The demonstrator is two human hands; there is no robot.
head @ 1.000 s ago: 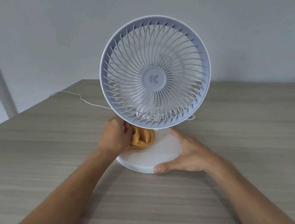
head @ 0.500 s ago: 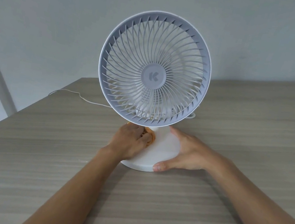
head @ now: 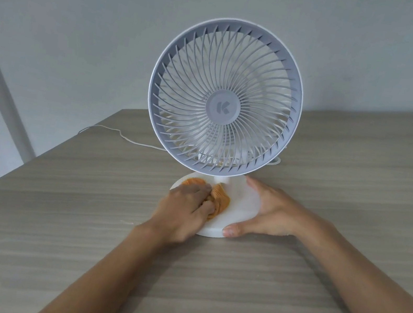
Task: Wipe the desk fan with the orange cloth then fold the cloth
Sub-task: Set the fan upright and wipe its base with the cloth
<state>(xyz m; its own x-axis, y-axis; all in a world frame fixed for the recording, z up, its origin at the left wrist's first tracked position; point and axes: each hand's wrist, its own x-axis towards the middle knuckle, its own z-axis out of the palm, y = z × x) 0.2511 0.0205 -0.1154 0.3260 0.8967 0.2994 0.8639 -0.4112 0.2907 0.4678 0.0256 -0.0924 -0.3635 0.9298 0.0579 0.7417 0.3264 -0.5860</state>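
Fingers (head: 201, 203) of my left hand (head: 181, 208) are curled down over the bunched cloth (head: 221, 200), pressing it onto the left part of the fan's round white base (head: 239, 203). Orange folds stick out past my knuckles on the far side and toward the middle of the base, just in front of the stem. My right hand (head: 276, 214) is spread wide and cups the base's right rim, palm against the edge, thumb (head: 232, 230) pointing along the near side and fingertips reaching toward the back. It holds nothing but the base itself.

Above my hands the fan (head: 225, 96) stands upright, its grey ring and spiral grille facing me, with a grey hub in the middle. It sits on a wood-grain desk (head: 203, 293), near the far edge by a pale wall (head: 87, 11). A thin white cord (head: 121, 134) trails off behind it to the left across the desk.
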